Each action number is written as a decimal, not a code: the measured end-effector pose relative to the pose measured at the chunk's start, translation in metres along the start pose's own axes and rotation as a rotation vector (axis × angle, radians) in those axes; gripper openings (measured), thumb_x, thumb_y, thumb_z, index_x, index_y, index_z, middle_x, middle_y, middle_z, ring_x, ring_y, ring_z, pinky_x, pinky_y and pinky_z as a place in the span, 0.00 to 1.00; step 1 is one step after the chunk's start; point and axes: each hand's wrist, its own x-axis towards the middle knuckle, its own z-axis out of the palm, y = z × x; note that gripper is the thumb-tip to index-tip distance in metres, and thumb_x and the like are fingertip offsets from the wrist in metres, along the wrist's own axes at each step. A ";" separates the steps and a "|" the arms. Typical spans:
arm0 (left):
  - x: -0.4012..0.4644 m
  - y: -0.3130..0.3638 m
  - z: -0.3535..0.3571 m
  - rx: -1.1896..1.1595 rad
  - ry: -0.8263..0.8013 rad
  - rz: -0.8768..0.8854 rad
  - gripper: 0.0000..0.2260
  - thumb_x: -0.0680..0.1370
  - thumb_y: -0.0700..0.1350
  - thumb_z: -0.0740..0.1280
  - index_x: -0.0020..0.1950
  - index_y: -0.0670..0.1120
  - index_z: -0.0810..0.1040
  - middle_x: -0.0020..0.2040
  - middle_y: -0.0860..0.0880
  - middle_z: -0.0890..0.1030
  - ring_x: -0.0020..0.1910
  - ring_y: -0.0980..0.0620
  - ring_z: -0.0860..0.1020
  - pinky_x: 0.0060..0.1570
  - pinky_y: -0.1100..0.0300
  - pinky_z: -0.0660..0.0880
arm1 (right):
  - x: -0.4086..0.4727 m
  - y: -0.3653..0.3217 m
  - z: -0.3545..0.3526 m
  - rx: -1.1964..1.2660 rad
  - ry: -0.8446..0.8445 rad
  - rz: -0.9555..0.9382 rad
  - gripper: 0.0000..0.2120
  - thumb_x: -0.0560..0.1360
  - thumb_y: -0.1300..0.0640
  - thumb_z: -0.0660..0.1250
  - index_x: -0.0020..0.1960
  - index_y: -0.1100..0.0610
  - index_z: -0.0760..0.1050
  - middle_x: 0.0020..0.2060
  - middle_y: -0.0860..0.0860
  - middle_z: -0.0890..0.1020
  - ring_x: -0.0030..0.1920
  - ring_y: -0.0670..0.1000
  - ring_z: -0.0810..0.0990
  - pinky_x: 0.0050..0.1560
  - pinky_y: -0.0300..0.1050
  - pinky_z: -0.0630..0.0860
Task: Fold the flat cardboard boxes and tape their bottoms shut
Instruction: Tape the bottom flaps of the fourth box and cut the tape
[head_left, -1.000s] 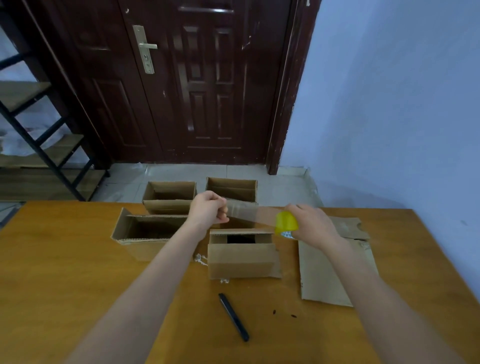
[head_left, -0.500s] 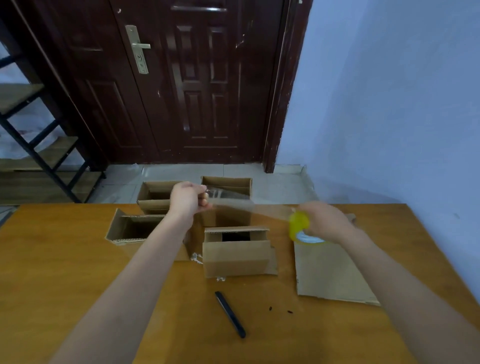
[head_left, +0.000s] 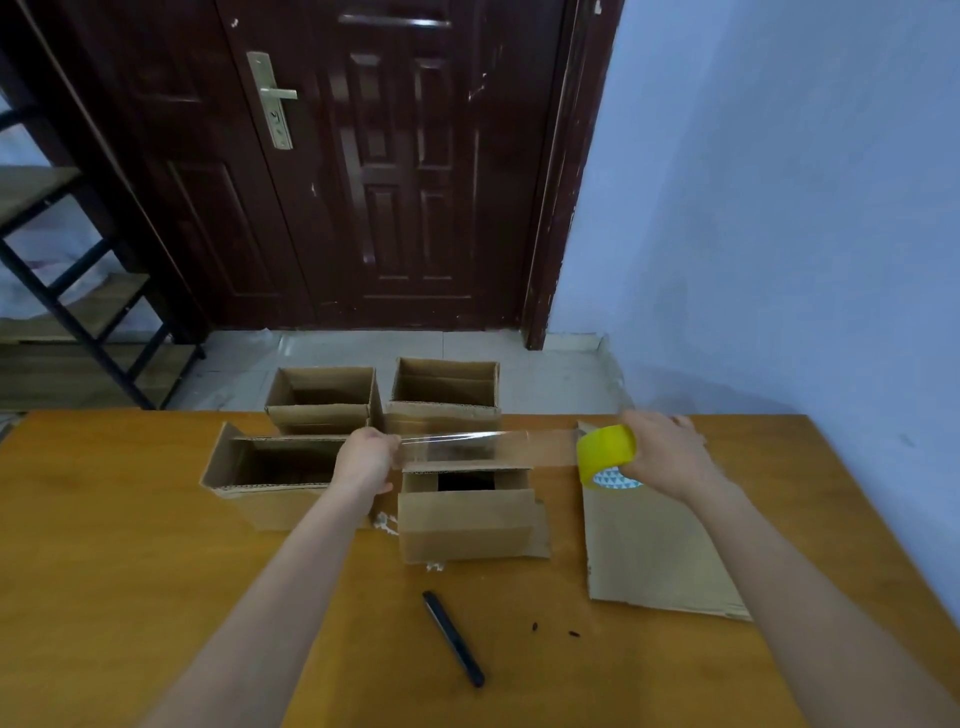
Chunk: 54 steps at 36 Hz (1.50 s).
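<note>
1. A wooden table (head_left: 104, 571) carries the work; behind it stand a dark door (head_left: 363, 182) and, at far left, a set of steps (head_left: 78, 312).
2. An open cardboard box (head_left: 270, 467) sits at the table's left, with two more open boxes (head_left: 322, 400) (head_left: 447, 389) side by side behind it at the far edge.
3. The left hand (head_left: 366, 460) has its fingers curled tight, pinching the free end of the clear tape strip (head_left: 483, 447).
4. The strip stretches level across, above a folded box (head_left: 467, 514) in the middle, whose top shows a dark gap.
5. A black pen (head_left: 453, 638) lies on the table nearer the person.
6. The right hand (head_left: 665, 457) grips the yellow tape roll (head_left: 605, 452) with its fingers wrapped round it, held above a flat cardboard sheet (head_left: 654, 561) lying at the right.
</note>
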 end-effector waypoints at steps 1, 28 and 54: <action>0.003 0.000 0.000 -0.012 -0.010 -0.020 0.07 0.79 0.41 0.63 0.56 0.41 0.74 0.51 0.42 0.78 0.52 0.46 0.77 0.49 0.53 0.77 | -0.001 0.000 0.001 -0.005 -0.002 -0.004 0.11 0.69 0.55 0.67 0.48 0.51 0.67 0.51 0.49 0.78 0.58 0.52 0.74 0.56 0.46 0.62; 0.033 -0.049 0.012 -0.495 -0.155 -0.331 0.07 0.80 0.38 0.60 0.57 0.39 0.73 0.48 0.38 0.79 0.47 0.44 0.80 0.56 0.47 0.75 | 0.019 -0.006 0.024 0.035 -0.110 0.021 0.16 0.68 0.56 0.69 0.55 0.51 0.71 0.53 0.48 0.78 0.58 0.52 0.74 0.56 0.45 0.65; 0.033 -0.084 0.010 -0.746 -0.166 -0.312 0.09 0.83 0.44 0.54 0.63 0.44 0.64 0.41 0.40 0.75 0.37 0.50 0.75 0.56 0.45 0.75 | 0.028 -0.029 0.057 -0.069 -0.207 -0.108 0.11 0.68 0.58 0.66 0.45 0.50 0.65 0.48 0.48 0.77 0.52 0.52 0.75 0.54 0.47 0.68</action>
